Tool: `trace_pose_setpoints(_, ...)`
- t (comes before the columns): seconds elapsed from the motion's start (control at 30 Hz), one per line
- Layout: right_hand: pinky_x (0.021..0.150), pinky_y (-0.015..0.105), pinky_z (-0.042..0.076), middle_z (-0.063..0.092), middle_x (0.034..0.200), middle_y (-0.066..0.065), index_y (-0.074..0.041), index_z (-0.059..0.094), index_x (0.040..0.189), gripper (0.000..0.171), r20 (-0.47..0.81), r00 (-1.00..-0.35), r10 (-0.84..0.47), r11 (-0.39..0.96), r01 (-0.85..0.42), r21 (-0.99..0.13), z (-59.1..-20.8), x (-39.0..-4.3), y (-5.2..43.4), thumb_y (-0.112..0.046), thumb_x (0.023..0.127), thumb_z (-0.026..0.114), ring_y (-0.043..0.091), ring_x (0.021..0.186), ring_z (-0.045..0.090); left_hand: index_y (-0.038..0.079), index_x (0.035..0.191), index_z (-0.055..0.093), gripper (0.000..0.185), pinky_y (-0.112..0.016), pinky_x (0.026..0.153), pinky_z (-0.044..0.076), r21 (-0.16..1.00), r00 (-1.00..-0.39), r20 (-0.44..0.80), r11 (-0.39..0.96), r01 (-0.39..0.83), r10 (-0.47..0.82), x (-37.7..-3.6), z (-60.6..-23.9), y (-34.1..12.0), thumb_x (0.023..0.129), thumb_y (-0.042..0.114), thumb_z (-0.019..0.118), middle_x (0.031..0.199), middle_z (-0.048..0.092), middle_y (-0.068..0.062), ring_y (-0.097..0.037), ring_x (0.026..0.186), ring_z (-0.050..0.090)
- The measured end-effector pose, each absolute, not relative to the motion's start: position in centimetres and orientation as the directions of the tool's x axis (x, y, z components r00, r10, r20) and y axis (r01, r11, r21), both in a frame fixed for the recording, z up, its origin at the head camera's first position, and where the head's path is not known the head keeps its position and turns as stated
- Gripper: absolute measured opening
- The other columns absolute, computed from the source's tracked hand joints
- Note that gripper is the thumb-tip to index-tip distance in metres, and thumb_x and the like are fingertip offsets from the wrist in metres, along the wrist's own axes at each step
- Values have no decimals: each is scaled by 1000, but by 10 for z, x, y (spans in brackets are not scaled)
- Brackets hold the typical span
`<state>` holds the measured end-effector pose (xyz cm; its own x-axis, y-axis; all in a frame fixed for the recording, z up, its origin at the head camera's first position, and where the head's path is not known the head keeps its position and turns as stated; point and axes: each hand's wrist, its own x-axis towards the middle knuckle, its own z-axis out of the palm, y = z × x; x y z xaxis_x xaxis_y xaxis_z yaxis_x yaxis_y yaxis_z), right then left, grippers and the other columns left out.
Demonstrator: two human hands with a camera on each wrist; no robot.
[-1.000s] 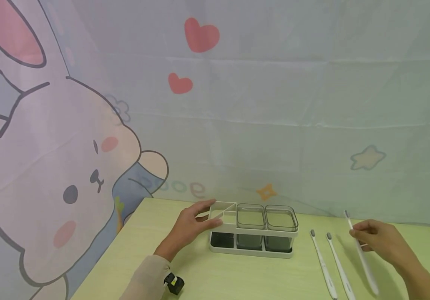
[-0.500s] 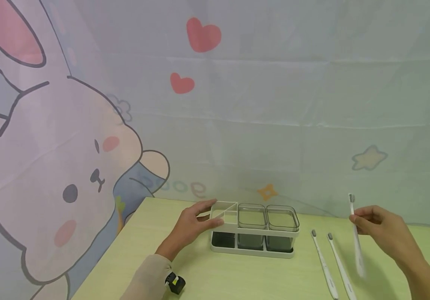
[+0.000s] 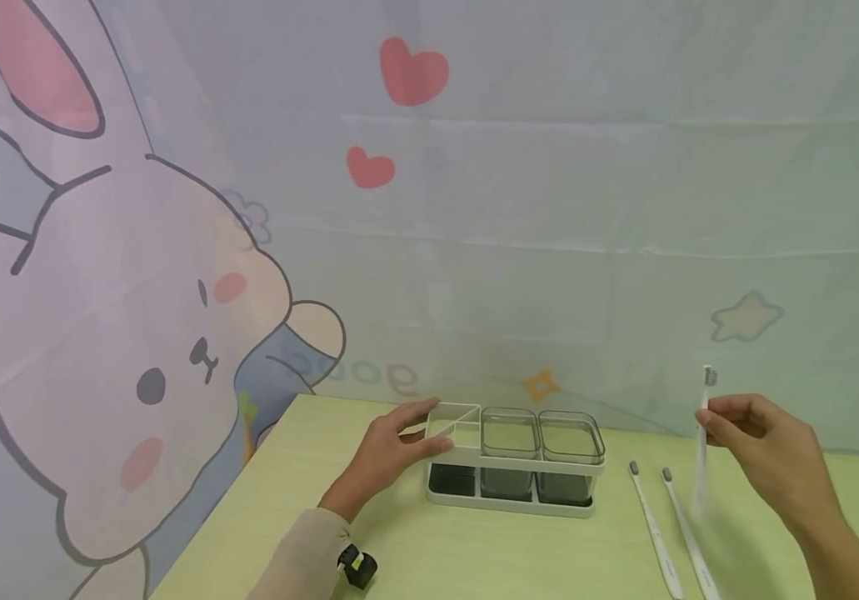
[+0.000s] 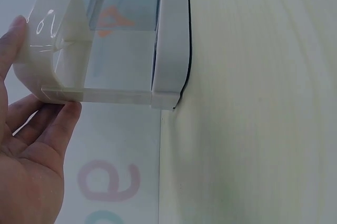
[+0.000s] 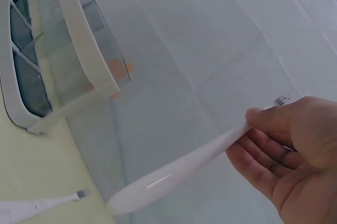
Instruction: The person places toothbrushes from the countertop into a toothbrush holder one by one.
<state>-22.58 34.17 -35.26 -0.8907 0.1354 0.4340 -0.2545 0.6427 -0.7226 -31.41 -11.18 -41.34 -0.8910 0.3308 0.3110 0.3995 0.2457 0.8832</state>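
A white toothbrush [image 3: 702,450] is pinched between the thumb and fingers of my right hand [image 3: 770,454]. It stands nearly upright, grey bristles at the top, handle end down over the table. In the right wrist view the white handle [image 5: 174,174] slants away from the fingers. My left hand [image 3: 392,446] grips the left end of a white toothbrush holder [image 3: 526,507], thumb in front and fingers behind its upper frame. Two clear square cups [image 3: 571,437] sit in the holder's middle and right places. At its left is a divided white compartment [image 3: 466,433].
Two more white toothbrushes lie on the pale green table [image 3: 534,558] right of the holder, a left one [image 3: 654,529] and a right one [image 3: 687,533]. A black device [image 3: 357,567] is at the left wrist. Behind stands a printed cloth backdrop [image 3: 511,208] with a rabbit.
My right hand has raised the toothbrush and moved it slightly left, turning it from slanted to nearly upright. The left hand keeps its grip on the holder.
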Motion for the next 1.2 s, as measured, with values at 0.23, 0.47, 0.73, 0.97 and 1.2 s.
trace_pose_setpoints(0.23,78,2,49,78,98,-10,3,69,120,31,546,-820,170,600,-353,-718,-347,-228,312,-23,104,74,-2,81,72,7,155,56,67,-36,111,53,884,-888,314,236,402,336,-314,-414,-112,96,20,84,157,52,-15,-37,144,50)
trace_pose_setpoints(0.47,82,3,51,73,100,-23,2,69,118,28,580,-792,191,546,-405,-733,-341,-228,286,-19,102,77,-2,82,73,5,157,53,68,-38,111,54,886,-885,302,238,398,354,-312,-414,-112,97,21,82,160,49,-16,-38,146,48)
trace_pose_setpoints(0.73,85,6,55,72,103,-16,3,70,118,25,596,-783,176,496,-453,-741,-335,-234,258,-15,102,76,0,85,72,6,158,51,68,-38,111,54,879,-880,307,246,407,362,-313,-413,-112,99,20,80,161,47,-16,-38,148,46)
trace_pose_setpoints(0.97,87,9,57,76,106,1,4,69,118,23,606,-781,151,445,-494,-747,-334,-241,233,-12,102,75,1,87,73,10,160,50,71,-34,112,52,862,-877,304,285,419,371,-313,-414,-114,98,26,81,163,46,-12,-34,149,45)
trace_pose_setpoints(1.2,87,11,58,76,104,1,4,69,117,25,589,-797,137,409,-496,-766,-332,-244,215,-15,102,75,3,88,73,8,159,50,69,-37,113,52,857,-874,315,285,429,369,-313,-413,-114,98,25,80,161,48,-14,-35,147,46)
